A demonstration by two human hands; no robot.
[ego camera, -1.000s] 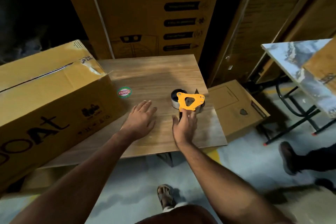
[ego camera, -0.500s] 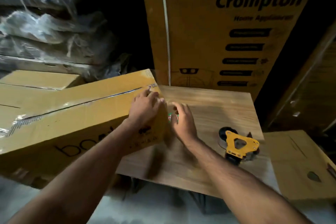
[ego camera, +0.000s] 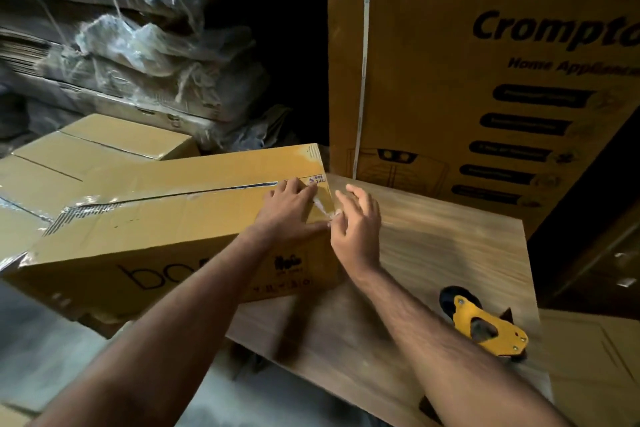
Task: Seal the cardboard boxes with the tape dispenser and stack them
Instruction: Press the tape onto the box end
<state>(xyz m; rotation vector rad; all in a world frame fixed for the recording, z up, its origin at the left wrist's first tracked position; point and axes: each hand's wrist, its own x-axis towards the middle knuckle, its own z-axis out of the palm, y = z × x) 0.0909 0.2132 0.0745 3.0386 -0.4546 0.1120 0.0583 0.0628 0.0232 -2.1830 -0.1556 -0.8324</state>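
A long cardboard box [ego camera: 166, 236] lies with its right end on the wooden table [ego camera: 450, 246]. Its top seam is still a dark open slit. My left hand [ego camera: 287, 211] presses flat on the box top near the right end. Just beside it, at the box's right edge, my right hand [ego camera: 356, 229] seems to pinch the loose end of a clear tape strip [ego camera: 322, 208] stuck across the corner, with the other fingers spread. The yellow tape dispenser [ego camera: 485, 329] lies on the table near its right front corner, apart from both hands.
More cardboard boxes [ego camera: 86, 156] lie behind and to the left of the long box. A tall printed carton [ego camera: 467, 80] stands behind the table. Plastic-wrapped bundles [ego camera: 121, 45] are piled at the back left. Another flat carton [ego camera: 595, 374] lies at the lower right.
Both hands left the table and the dispenser and went to the box's right end. The view has swung left. The right hand has moved from the table onto the tape at the corner.
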